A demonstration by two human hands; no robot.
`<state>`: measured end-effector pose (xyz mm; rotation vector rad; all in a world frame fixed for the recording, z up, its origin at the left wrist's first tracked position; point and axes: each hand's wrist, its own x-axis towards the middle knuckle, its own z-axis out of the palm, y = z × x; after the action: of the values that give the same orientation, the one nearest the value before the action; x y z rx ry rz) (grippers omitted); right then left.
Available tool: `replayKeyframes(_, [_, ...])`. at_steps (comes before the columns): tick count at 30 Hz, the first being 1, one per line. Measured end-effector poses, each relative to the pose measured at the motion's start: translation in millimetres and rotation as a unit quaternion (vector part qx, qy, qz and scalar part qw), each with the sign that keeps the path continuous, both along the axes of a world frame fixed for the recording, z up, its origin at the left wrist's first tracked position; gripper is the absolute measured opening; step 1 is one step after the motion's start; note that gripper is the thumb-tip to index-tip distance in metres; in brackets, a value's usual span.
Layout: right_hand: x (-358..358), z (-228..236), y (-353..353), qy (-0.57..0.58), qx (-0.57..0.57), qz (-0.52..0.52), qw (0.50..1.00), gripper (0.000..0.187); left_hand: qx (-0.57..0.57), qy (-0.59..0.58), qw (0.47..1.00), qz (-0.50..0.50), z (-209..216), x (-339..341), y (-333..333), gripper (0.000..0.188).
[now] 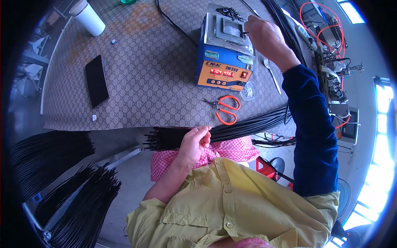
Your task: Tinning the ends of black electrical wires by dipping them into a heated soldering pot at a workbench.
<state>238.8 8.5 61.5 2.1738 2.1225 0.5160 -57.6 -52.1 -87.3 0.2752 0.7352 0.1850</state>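
The left hand [195, 144], thumb and fingers pinched, contents unclear, is at the black cable bundle [248, 126], which runs sideways past it. The blue machine [229, 56] has its silvery well [232, 30] just left of the nearer right hand [266, 39], which pinches a dark tip [244, 33] pointing leftward.

Daylight pours from the windows [382, 140] beyond the table's right edge, blown out to white with bluish fringes. The table [144, 82] is evenly lit, its shadows soft; the floor [130, 182] below its near edge looks dimmer. Red digits glow crisply on the solder pot [226, 57]. Fisheye distortion bows the table's left edge, inside dark vignetting.
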Motion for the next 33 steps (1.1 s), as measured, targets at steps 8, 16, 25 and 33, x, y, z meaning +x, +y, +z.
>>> replayKeyframes(8, [6,-13,17,-0.032,-0.034,-0.017,0.999,0.007,0.005,-0.001,1.0,-0.004,0,-1,1,0.016])
replayKeyframes(16, [-2,-9,23,-0.124,-0.069,-0.018,0.99,0.008,0.002,-0.004,1.0,-0.004,3,-1,3,0.016])
replayKeyframes(25, [-1,-6,22,-0.11,-0.051,-0.005,0.993,0.009,-0.004,0.005,1.0,-0.004,3,0,3,0.017])
replayKeyframes(33, [-2,-5,20,-0.062,-0.038,-0.009,0.997,0.003,-0.007,-0.003,1.0,-0.003,3,0,3,0.017])
